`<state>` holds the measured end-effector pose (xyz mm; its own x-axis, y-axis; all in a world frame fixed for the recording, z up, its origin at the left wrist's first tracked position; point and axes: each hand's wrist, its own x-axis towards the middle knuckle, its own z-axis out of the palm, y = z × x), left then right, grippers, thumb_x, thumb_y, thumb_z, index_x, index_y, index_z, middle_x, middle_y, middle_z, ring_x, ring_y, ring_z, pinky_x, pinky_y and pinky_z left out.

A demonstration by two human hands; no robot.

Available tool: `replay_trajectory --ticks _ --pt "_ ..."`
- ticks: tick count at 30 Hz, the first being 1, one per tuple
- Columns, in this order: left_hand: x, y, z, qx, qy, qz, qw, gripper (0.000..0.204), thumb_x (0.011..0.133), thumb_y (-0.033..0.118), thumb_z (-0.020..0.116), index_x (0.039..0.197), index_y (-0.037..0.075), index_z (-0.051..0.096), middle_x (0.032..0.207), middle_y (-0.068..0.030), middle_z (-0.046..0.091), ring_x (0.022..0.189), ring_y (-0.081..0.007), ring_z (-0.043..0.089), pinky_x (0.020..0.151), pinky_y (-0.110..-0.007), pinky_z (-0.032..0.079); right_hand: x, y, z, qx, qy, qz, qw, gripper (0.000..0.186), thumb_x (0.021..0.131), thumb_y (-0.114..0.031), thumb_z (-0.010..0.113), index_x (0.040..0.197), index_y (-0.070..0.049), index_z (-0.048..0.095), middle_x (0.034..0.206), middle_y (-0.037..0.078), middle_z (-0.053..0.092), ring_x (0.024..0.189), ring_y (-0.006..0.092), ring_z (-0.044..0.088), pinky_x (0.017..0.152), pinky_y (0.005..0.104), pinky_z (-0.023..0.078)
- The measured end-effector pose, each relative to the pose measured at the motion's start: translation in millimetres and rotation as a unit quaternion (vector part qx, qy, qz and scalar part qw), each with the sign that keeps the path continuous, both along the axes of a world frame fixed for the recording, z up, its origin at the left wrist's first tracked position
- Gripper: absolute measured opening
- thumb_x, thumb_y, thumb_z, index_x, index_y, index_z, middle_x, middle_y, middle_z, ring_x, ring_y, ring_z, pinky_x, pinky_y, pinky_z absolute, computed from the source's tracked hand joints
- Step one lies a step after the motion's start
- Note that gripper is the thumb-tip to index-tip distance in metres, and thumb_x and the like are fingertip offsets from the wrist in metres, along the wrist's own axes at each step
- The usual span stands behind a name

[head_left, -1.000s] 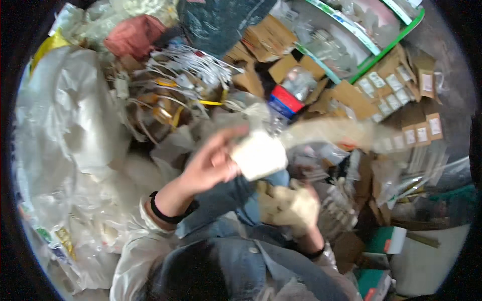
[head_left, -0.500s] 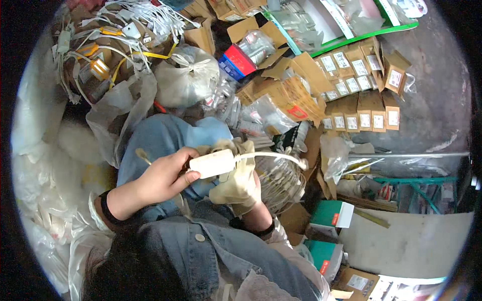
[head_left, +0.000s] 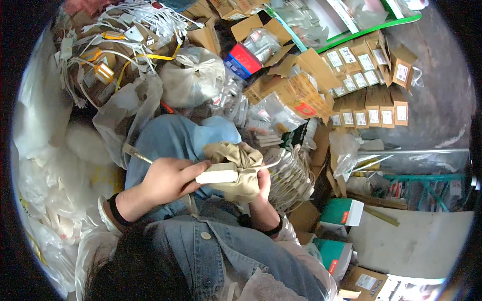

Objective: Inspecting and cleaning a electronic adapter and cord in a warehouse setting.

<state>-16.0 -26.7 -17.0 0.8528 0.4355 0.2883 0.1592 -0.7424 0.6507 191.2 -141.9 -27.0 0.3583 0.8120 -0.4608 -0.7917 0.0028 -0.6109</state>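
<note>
My left hand (head_left: 168,180) grips one end of a small white rectangular box with a cable (head_left: 217,174), thumb and fingers on either side of it. The white cable (head_left: 273,161) leaves the far end, passing by my right hand. A crumpled beige cloth (head_left: 246,186) lies bunched behind and under the box. My right hand (head_left: 263,186) is closed around the cloth's right side, some of its fingers hidden by it. Another cable end (head_left: 135,153) sticks out to the left of my left hand, above my blue-clad leg.
Coiled white cables (head_left: 291,180) lie right of my hands. A tied white bag (head_left: 193,75) and a heap of white and orange cabled devices (head_left: 105,72) are beyond. Small cardboard boxes (head_left: 371,110) stand at the far right; teal boxes (head_left: 334,253) lie nearer. Plastic bags (head_left: 55,200) fill the left.
The white box has turned, with its free end now against the cloth. Its cable has swung lower and bends near my right hand. My right hand has come up around the cloth.
</note>
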Motion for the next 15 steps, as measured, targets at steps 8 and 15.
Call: replay_trajectory --ticks 8,15 --pt "6.0 -2.5 -0.1 -0.077 0.013 -0.042 0.996 0.027 0.083 0.032 0.063 0.100 0.011 0.058 0.069 -0.0120 0.060 0.060 -0.0326 0.060 0.052 -0.042 0.046 0.1 -5.4 19.3 0.074 0.000 0.088 0.993 0.059 0.087 -0.022 0.057 0.134 0.007 0.035 0.129 0.019 0.050 0.115 0.0242 0.054 0.100 0.0362 0.042" --pt "12.1 0.2 11.3 -0.294 -0.003 -0.073 0.953 0.029 0.087 0.033 0.060 0.084 0.004 0.056 0.063 -0.0155 0.054 0.058 -0.0344 0.057 0.052 -0.040 0.042 24.8 -15.2 15.1 0.133 -0.164 0.094 0.973 0.052 0.092 -0.022 0.043 0.135 0.005 0.034 0.133 0.022 0.046 0.118 0.0297 0.050 0.101 0.0408 0.042"
